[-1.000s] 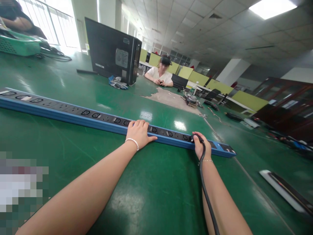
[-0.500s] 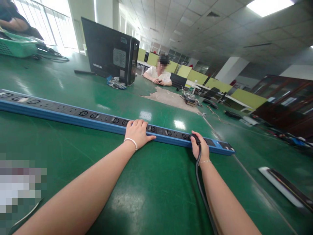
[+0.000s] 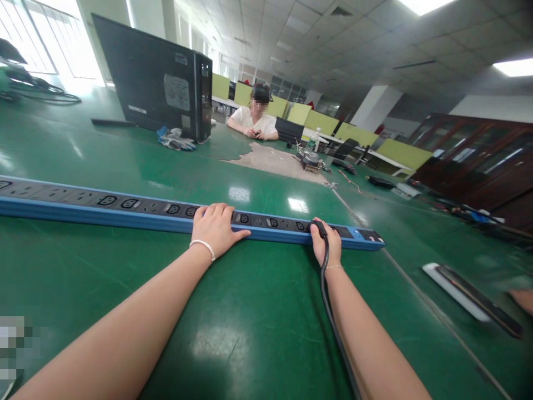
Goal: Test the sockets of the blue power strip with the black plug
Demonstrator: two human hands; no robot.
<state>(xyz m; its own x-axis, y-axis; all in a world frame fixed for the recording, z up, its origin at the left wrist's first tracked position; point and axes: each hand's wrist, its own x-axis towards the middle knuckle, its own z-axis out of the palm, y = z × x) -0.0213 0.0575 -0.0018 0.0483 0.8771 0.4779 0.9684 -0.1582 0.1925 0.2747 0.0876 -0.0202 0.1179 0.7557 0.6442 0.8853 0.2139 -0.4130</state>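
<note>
A long blue power strip [image 3: 104, 216] with a row of black sockets lies across the green table, running off the left edge. My left hand [image 3: 213, 230] is laid over its middle, fingers across the top and thumb along the near side, holding it. Near the strip's right end, my right hand [image 3: 331, 244] grips a black plug [image 3: 319, 226] by its body. The plug is at a socket; how deep it sits is hidden by my fingers. From it a thick black cord [image 3: 328, 305] hangs down past my right wrist toward the bottom edge.
A black computer case [image 3: 154, 83] stands at the back left, with work gloves [image 3: 175, 139] beside it. A co-worker [image 3: 255, 119] sits across the table. At right lie a black-and-white bar [image 3: 470, 300] and another person's hand [image 3: 522, 300]. A bottle [image 3: 312, 140] stands farther back.
The view has swung a little to the right, so everything sits farther left. Another person's hand has come in at the right edge. Both my hands keep their holds.
</note>
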